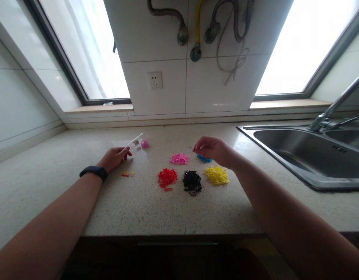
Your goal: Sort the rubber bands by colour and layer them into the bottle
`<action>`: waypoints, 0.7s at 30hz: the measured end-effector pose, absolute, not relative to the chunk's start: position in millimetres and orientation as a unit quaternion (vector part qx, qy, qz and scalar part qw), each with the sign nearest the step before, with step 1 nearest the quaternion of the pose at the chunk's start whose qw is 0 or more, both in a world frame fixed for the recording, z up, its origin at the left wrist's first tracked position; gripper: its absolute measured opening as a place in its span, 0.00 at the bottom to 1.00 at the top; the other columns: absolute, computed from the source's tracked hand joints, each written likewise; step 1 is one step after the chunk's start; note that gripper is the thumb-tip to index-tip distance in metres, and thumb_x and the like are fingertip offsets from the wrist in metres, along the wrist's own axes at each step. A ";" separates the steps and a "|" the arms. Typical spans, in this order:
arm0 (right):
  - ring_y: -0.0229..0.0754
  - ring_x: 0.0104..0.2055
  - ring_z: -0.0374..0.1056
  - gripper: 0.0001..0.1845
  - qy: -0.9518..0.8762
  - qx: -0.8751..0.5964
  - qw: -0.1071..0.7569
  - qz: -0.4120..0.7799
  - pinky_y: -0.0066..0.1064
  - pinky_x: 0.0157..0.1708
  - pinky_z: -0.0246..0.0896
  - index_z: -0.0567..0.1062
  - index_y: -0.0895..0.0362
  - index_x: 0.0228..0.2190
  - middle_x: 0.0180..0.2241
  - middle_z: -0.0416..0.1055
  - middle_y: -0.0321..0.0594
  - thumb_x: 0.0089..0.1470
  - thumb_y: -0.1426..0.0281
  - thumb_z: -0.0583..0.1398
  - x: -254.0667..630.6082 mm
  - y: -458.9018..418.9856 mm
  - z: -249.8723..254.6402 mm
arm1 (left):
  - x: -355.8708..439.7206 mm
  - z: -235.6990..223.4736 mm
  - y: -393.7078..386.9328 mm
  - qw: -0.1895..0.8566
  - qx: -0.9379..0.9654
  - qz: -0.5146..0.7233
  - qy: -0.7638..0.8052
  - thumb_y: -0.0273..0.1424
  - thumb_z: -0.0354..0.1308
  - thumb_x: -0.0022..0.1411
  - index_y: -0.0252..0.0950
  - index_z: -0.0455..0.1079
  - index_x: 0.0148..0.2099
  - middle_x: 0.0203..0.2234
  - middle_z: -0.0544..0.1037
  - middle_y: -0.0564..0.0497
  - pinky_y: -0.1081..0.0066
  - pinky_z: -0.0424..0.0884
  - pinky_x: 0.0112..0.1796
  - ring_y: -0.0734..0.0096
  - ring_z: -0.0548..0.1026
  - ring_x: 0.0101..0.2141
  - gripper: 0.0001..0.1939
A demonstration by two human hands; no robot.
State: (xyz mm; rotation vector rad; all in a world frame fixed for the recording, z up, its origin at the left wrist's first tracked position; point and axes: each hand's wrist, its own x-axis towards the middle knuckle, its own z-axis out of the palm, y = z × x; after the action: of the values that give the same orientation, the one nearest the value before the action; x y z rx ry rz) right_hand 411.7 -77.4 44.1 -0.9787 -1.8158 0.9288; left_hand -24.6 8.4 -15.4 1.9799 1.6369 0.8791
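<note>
Forearms cross counter edge, apart; right fingers pinch loop; left fingers by box, grip unclear.

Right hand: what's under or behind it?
Below the right hand, part of a blue pile shows on the countertop. The hand hides what lies directly behind it, so how far the pile runs on cannot be told.

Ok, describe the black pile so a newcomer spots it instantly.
Start at the steel sink, then go left along the speckled countertop. The black pile sits between the red pile and the yellow pile. Of the small-piece heaps, it's the only dark one.
</note>
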 end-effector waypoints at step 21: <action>0.38 0.37 0.73 0.18 -0.676 -0.322 0.505 0.428 0.34 0.38 0.69 0.68 0.55 0.25 0.32 0.76 0.38 0.45 0.64 0.72 412.0 -100.3 49.5 | -11.7 -6.8 2.4 0.116 0.753 0.233 0.605 0.51 0.45 0.66 0.37 0.78 0.39 0.24 0.76 0.52 0.70 0.63 0.28 0.68 0.71 0.23 0.27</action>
State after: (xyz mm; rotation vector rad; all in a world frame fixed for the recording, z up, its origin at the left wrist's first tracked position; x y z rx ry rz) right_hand 412.0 -100.3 49.5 -0.7775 -1.6320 1.0330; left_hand -11.7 2.4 -6.8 2.2048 1.7710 0.6829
